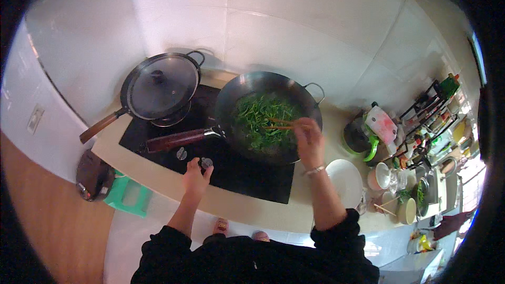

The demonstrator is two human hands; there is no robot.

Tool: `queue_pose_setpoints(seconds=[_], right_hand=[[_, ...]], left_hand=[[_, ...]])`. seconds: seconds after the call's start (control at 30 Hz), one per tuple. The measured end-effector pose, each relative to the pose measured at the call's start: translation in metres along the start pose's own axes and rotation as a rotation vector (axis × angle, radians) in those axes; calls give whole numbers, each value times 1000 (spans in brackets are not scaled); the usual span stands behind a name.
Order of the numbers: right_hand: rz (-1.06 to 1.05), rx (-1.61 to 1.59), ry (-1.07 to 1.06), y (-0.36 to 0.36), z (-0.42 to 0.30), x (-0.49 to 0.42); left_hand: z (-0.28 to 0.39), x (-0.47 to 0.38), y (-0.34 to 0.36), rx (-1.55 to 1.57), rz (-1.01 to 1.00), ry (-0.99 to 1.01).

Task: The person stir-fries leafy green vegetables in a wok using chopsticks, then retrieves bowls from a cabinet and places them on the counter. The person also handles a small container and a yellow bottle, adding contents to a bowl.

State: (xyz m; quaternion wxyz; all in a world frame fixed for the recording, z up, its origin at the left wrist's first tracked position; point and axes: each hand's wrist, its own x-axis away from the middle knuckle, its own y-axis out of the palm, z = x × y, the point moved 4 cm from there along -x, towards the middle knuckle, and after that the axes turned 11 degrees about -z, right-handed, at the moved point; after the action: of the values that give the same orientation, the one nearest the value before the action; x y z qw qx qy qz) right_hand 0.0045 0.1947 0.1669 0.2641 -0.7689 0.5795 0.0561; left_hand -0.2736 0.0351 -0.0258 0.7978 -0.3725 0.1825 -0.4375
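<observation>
Green leafy vegetables [266, 120] lie in a large dark wok [232, 86] on the right side of a black gas hob [244, 179]. My right hand [309, 138] holds a pair of wooden chopsticks [282, 127], whose tips reach into the greens. At the hob's front edge, my left hand [197, 175] has its thumb and fingers around a control knob [206, 163]. A second knob [181, 153] sits just to its left. The wok's dark red handle [175, 140] points left above both knobs.
A lidded pan [161, 86] stands on the left burner, its wooden handle [100, 126] over the counter's edge. Right of the hob are a white plate [344, 183], a pot with a green handle [355, 136], bowls and a sink [432, 189]. A green stool [128, 197] stands below left.
</observation>
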Motion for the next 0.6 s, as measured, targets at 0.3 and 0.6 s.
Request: queue_pose_setpoints(seconds=[0.3,0.6], right_hand=[[-35,193,139,5,4,-11],[34,137,245,-4,-21,-1]], left_hand=[[3,-20,-12,58,-132,158],[13,-25,-17,39,-46,289]])
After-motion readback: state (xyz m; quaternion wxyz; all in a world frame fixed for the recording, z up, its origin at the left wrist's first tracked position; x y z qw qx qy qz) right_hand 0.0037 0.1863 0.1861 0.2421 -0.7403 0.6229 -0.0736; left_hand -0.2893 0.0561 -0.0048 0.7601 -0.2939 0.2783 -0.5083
